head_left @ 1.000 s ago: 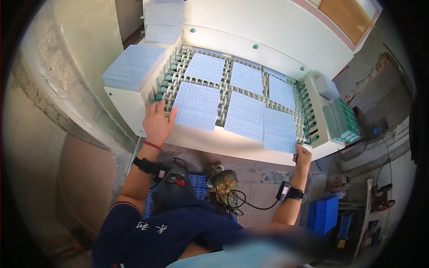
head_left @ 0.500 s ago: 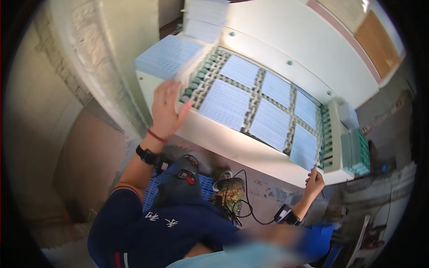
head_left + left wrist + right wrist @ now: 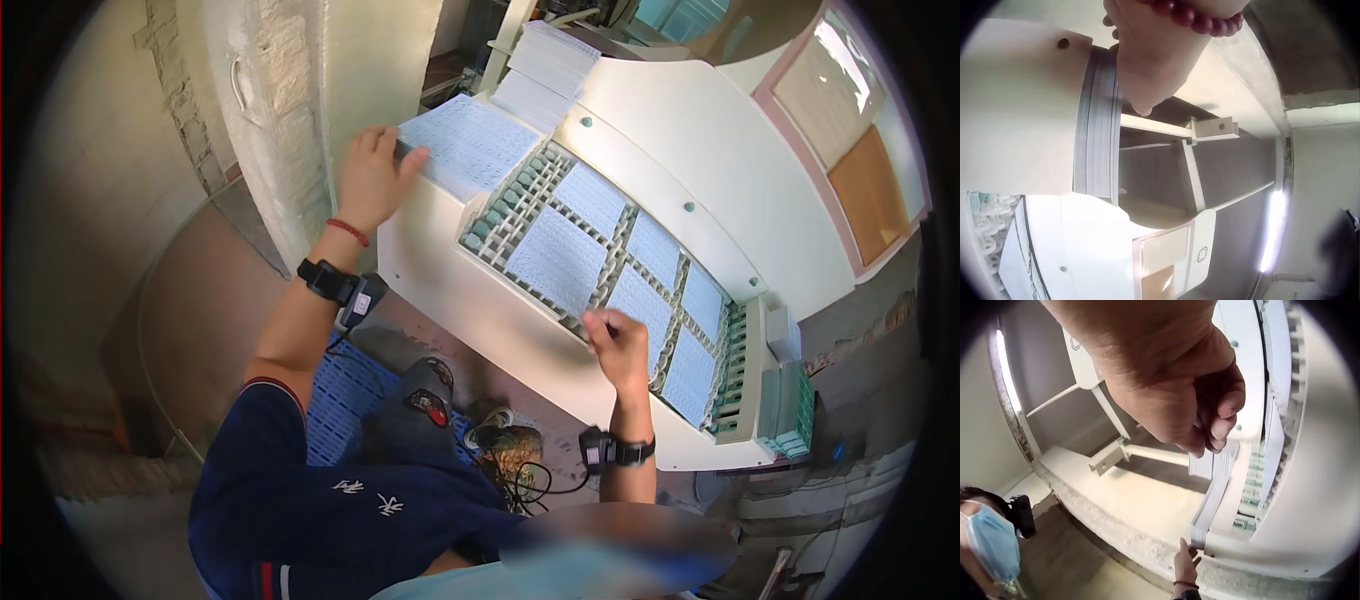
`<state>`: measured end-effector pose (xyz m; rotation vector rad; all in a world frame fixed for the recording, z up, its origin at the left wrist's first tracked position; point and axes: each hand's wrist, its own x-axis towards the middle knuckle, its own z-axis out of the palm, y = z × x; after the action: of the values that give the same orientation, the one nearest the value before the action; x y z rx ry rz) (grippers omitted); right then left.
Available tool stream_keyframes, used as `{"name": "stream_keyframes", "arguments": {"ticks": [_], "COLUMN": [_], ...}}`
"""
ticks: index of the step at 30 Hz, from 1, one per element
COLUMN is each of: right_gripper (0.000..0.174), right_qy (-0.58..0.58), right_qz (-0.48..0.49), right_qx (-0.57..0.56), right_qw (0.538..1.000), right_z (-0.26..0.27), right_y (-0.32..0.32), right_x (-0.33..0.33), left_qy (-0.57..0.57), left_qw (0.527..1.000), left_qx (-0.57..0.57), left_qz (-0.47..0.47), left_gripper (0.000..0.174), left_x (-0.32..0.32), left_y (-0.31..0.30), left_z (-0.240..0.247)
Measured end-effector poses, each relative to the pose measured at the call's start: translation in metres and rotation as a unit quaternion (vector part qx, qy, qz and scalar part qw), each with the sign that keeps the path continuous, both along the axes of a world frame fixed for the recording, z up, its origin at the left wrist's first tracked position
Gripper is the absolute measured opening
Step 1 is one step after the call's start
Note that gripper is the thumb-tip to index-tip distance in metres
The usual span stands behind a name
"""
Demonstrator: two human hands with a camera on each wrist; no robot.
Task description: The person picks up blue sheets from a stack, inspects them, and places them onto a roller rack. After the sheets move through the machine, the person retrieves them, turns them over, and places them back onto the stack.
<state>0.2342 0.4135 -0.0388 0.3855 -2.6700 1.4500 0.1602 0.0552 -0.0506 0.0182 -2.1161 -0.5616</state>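
A thick stack of thin light-blue panels with a fine printed pattern (image 3: 465,145) lies on the machine's left end. My left hand (image 3: 375,182) is at its near left corner, fingers extended along the stack's edge; the left wrist view shows the layered edge of the stack (image 3: 1100,125) right beside this hand (image 3: 1157,59). Above the machine's front edge, my right hand (image 3: 622,350) has loosely curled fingers and nothing visible in them (image 3: 1225,419). Behind it, several single panels (image 3: 558,258) lie flat in two rows on the roller conveyor (image 3: 487,222).
The white machine housing (image 3: 690,130) rises behind the conveyor. Another pile of panels (image 3: 545,75) stands at the back left. Green racks (image 3: 790,410) sit at the right end. A rough wall edge (image 3: 285,110) stands left of the machine. A cable (image 3: 535,490) hangs below my right wrist.
The view has swung left. My left hand has moved from the conveyor's front left corner to the stack. My right hand has left the front right panel and moved left; that panel lies on the rollers.
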Motion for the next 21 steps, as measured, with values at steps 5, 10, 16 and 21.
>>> {"name": "stream_keyframes", "arguments": {"ticks": [5, 10, 16, 21], "right_gripper": [0.036, 0.042, 0.03, 0.023], "right_qy": [-0.052, -0.207, -0.233, -0.167], "right_qz": [0.035, 0.028, 0.039, -0.01], "right_qx": [-0.053, -0.269, -0.359, -0.434], "right_qw": [0.997, 0.94, 0.903, 0.885], "right_z": [0.028, 0.036, 0.011, -0.014], "right_y": [-0.063, -0.112, -0.096, -0.052], "right_x": [-0.074, -0.123, -0.12, -0.06], "left_qy": [0.054, 0.008, -0.012, -0.089], "left_qw": [0.997, 0.997, 0.96, 0.783], "left_qx": [-0.061, 0.008, 0.179, 0.466], "left_qz": [0.014, -0.072, -0.216, -0.402], "left_gripper": [0.049, 0.053, 0.047, 0.04], "left_x": [0.025, 0.046, 0.059, 0.087], "left_y": [0.025, 0.046, 0.055, 0.087], "left_z": [0.003, 0.0, -0.008, -0.022]}}
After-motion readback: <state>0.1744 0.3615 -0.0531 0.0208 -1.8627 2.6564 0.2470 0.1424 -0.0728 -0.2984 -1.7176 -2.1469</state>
